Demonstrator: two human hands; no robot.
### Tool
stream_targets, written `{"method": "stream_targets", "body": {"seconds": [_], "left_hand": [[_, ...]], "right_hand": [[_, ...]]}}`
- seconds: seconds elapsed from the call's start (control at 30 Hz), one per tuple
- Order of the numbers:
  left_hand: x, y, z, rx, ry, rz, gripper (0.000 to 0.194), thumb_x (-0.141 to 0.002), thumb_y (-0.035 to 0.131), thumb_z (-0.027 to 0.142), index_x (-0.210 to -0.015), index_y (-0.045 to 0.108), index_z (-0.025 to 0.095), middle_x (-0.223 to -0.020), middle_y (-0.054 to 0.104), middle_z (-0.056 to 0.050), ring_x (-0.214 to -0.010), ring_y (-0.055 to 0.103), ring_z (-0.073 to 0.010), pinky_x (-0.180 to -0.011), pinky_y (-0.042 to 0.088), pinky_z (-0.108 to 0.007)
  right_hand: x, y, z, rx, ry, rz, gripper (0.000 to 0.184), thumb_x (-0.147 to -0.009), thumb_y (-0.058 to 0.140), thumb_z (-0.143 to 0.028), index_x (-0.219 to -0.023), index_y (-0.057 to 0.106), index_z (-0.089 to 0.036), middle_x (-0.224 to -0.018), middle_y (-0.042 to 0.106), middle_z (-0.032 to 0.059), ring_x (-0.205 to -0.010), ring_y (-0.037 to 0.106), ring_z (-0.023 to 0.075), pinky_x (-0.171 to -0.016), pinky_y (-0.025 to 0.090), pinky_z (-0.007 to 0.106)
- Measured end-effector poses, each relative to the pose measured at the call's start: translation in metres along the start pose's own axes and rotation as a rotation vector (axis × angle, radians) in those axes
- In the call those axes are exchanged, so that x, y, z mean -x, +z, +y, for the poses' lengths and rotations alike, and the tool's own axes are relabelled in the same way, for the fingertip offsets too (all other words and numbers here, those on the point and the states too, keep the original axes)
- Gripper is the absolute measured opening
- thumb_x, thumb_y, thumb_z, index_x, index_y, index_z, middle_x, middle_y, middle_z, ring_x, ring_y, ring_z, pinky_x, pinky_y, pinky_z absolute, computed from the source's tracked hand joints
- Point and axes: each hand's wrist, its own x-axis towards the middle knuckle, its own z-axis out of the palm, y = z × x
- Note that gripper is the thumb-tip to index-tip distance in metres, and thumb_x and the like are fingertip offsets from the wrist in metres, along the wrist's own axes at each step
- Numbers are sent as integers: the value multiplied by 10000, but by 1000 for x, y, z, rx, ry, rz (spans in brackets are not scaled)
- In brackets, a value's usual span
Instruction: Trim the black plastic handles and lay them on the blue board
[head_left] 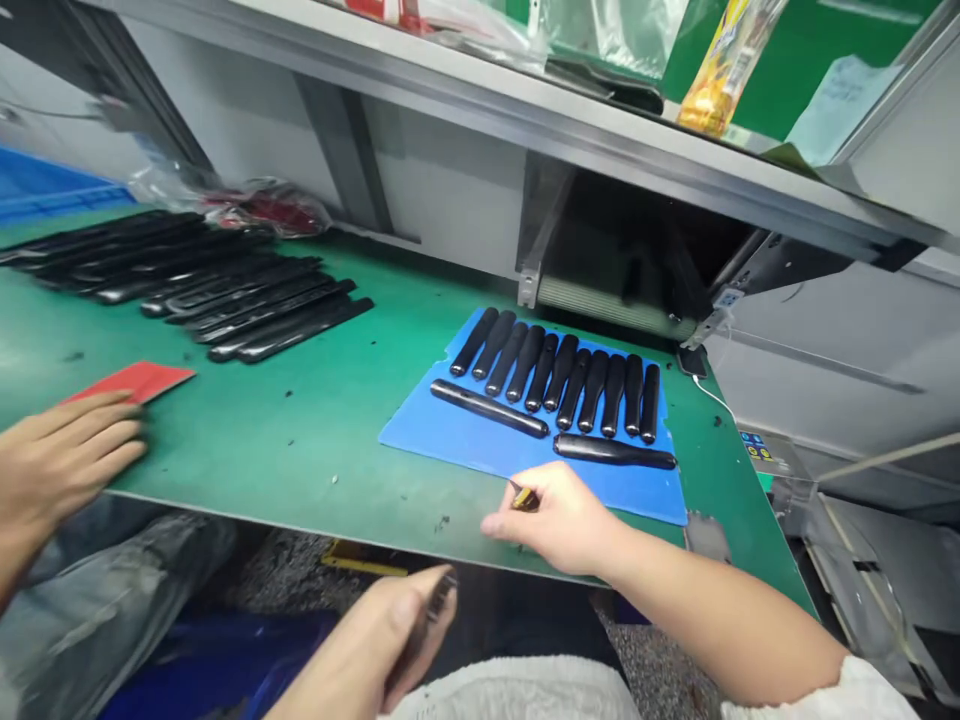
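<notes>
My right hand (559, 515) is closed around a small craft knife (526, 497) with a yellow-and-black body, just above the table's front edge. Only the knife's front end and dark tip show past my fingers. Below the edge, nearer my body, my left hand (397, 625) grips a dark, shiny piece (441, 598), mostly hidden by the fingers. Beyond my right hand lies a blue sheet (465, 448) with a row of several black handle-shaped parts (531, 365). Two more black parts, one left (489, 408) and one right (615, 452), lie crosswise in front of the row.
A co-worker's hand (75, 455) rests at a red sheet (142, 382) on the green table (315, 400). Behind it lies a pile of long black parts (202, 280). A metal shelf (480, 95) spans overhead. A phone (691, 362) with a white cable lies at the right edge.
</notes>
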Motion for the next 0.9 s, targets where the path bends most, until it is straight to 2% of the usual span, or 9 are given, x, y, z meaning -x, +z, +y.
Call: {"method": "stream_targets", "body": {"seconds": [0.1,0.17,0.2,0.27,0.33,0.43,0.6,0.77,0.9], "left_hand": [[-17,-5,15,133,-55,129,683,-942,254,839,-675,432,236,-437,296,46,-408,245,-127,-448,241,-261],[-26,-2,24,241,-98,213,624,-995,263,768,-722,416,229,-473,297,64,-438,200,-106,-467,220,-253],[-30,0,28,281,-107,218,607,-1004,288,753,-732,419,226,-478,302,68,-446,194,-101,-469,211,-254],[-38,3,33,321,-114,204,589,-1015,304,732,-752,434,222,-483,324,70,-447,213,-100,-474,219,-259],[-40,7,38,279,-102,205,587,-1026,292,717,-749,438,220,-480,331,67,-449,236,-104,-483,236,-267],[-37,14,43,128,-105,239,618,-1039,281,689,-658,405,219,-484,337,46,-477,277,-115,-514,262,-291],[-26,24,52,-28,-177,318,639,-1047,309,651,-583,381,218,-514,357,31,-514,322,-124,-564,307,-311],[-24,35,58,-60,-163,351,646,-1056,270,633,-573,374,218,-524,367,25,-524,334,-126,-576,296,-314],[-26,40,52,16,-186,359,674,-1041,267,679,-559,371,220,-495,354,26,-496,318,-118,-553,296,-304]], "right_hand": [[7,-22,-6,291,-180,134,373,-937,668,-530,-789,638,-190,-590,499,-62,-558,433,98,-536,341,235],[9,-33,-11,574,-407,218,293,-1007,594,-464,-1062,674,-187,-747,606,-16,-665,525,129,-626,406,261],[8,-36,-13,723,-529,240,304,-1032,561,-452,-1120,664,-179,-835,647,19,-734,560,150,-676,423,281],[3,-36,-16,962,-724,257,364,-1061,503,-486,-1053,665,-160,-852,640,48,-767,552,172,-689,398,303],[-2,-30,-18,1080,-831,262,492,-1063,445,-580,-852,629,-175,-730,560,25,-677,473,163,-626,329,314],[-9,-17,-23,1139,-874,295,611,-1040,394,-687,-692,530,-205,-636,467,-4,-598,371,144,-576,235,328],[-11,-8,-32,1212,-896,323,614,-1043,391,-682,-684,539,-206,-613,472,-9,-582,354,137,-569,178,326],[-1,-6,-31,1315,-944,372,564,-1060,427,-610,-664,515,-218,-620,470,2,-609,338,159,-594,186,342],[4,-2,-21,1352,-1014,474,537,-1044,510,-566,-632,479,-223,-592,418,-3,-609,295,169,-591,164,355]]}}
